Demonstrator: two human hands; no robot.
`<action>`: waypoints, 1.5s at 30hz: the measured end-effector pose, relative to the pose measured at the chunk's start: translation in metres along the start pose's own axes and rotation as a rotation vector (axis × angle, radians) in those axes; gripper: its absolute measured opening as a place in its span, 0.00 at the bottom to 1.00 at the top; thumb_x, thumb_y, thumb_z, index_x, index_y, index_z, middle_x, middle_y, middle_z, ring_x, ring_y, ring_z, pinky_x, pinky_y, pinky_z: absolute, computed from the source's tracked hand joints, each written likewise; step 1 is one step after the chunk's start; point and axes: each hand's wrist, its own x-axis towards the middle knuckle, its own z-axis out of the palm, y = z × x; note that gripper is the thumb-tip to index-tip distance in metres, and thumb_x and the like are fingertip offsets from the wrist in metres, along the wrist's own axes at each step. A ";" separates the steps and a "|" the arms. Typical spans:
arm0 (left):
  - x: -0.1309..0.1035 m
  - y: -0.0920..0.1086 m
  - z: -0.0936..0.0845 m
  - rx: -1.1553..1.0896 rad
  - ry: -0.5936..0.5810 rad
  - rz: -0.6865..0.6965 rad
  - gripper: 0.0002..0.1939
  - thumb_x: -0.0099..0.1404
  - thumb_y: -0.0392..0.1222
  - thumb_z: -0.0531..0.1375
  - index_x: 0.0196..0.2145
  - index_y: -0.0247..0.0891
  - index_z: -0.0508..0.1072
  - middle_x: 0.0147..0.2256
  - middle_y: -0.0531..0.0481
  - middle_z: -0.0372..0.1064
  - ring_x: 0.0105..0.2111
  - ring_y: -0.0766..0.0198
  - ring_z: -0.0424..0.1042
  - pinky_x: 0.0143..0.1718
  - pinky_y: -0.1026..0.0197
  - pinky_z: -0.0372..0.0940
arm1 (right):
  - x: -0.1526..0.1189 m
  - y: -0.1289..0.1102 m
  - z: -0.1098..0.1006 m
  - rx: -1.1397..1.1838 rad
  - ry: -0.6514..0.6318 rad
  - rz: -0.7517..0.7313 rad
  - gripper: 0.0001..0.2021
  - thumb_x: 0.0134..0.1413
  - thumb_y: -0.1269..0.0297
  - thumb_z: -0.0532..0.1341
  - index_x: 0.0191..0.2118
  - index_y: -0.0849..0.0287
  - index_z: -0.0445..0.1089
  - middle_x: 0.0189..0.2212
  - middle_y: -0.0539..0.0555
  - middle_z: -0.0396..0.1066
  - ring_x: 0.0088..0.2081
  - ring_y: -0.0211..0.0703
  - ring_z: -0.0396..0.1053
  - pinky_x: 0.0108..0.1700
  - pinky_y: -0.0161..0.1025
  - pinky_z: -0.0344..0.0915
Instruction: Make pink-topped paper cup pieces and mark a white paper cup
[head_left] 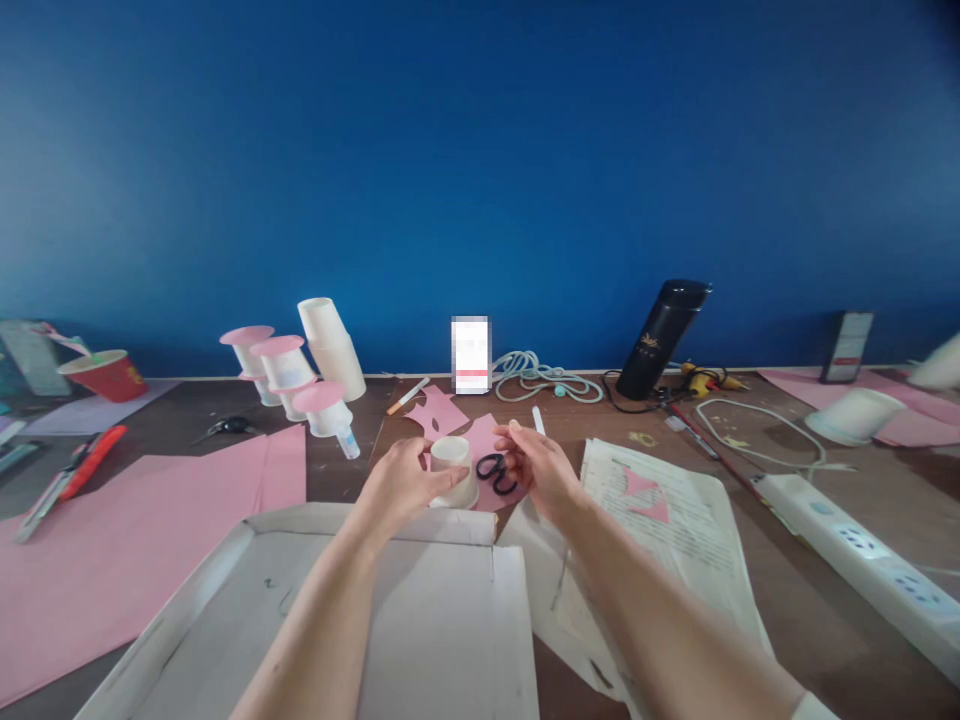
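A white paper cup (451,452) stands upside down on the desk in front of me. My left hand (409,474) is closed around its left side, with the thumb across the front. To the right of the cup, my right hand (536,465) is raised, thumb and forefinger drawn together in a pinch. Whatever is between those fingertips is too small to make out. Just left of the right hand lie black-handled scissors (496,474), on cut pink paper (480,435); their blades are hidden.
Paper cups with pink discs (281,365) stand at the left, beside stacked white cups (330,350). A cardboard box lid (450,600) lies nearest me. Pink sheets (172,510) and a box cutter (71,480) are left; a black bottle (664,340) and power strip (855,560) right.
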 end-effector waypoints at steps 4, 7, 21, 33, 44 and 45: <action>0.001 0.001 0.006 0.078 0.041 0.023 0.24 0.50 0.64 0.60 0.30 0.39 0.69 0.30 0.48 0.69 0.28 0.59 0.69 0.25 0.61 0.56 | -0.002 -0.001 0.002 -0.018 -0.001 -0.002 0.18 0.46 0.50 0.66 0.37 0.59 0.76 0.30 0.53 0.71 0.23 0.31 0.60 0.20 0.30 0.57; 0.002 0.002 0.007 0.139 0.179 0.021 0.23 0.51 0.60 0.62 0.36 0.39 0.71 0.37 0.44 0.69 0.34 0.55 0.70 0.29 0.59 0.59 | -0.003 -0.003 0.003 -0.027 0.001 -0.003 0.19 0.45 0.49 0.67 0.37 0.59 0.76 0.30 0.52 0.71 0.23 0.30 0.60 0.21 0.29 0.56; -0.006 0.017 0.016 0.086 0.047 0.087 0.23 0.51 0.56 0.63 0.41 0.39 0.71 0.38 0.45 0.69 0.33 0.57 0.70 0.30 0.59 0.60 | -0.016 -0.002 0.006 -0.779 0.161 -0.642 0.09 0.55 0.56 0.60 0.38 0.52 0.73 0.34 0.52 0.73 0.32 0.40 0.67 0.36 0.37 0.62; -0.011 0.024 0.007 0.138 0.043 0.030 0.18 0.53 0.56 0.60 0.32 0.39 0.68 0.35 0.46 0.69 0.31 0.59 0.69 0.26 0.62 0.56 | -0.020 -0.010 0.008 -1.343 0.207 -1.048 0.08 0.60 0.60 0.58 0.32 0.54 0.72 0.31 0.50 0.73 0.37 0.41 0.66 0.42 0.40 0.53; -0.012 0.024 0.008 0.135 0.032 -0.027 0.17 0.52 0.54 0.60 0.33 0.39 0.67 0.36 0.46 0.70 0.32 0.57 0.71 0.27 0.61 0.58 | -0.020 -0.006 0.012 -1.342 0.197 -1.118 0.07 0.58 0.63 0.60 0.30 0.54 0.72 0.30 0.49 0.74 0.35 0.39 0.66 0.43 0.40 0.52; -0.012 0.025 0.008 0.134 0.036 -0.028 0.17 0.52 0.54 0.60 0.33 0.39 0.67 0.36 0.45 0.70 0.33 0.57 0.71 0.27 0.61 0.58 | -0.020 -0.005 0.012 -1.340 0.203 -1.134 0.06 0.58 0.63 0.60 0.30 0.54 0.72 0.29 0.49 0.74 0.35 0.39 0.67 0.43 0.40 0.52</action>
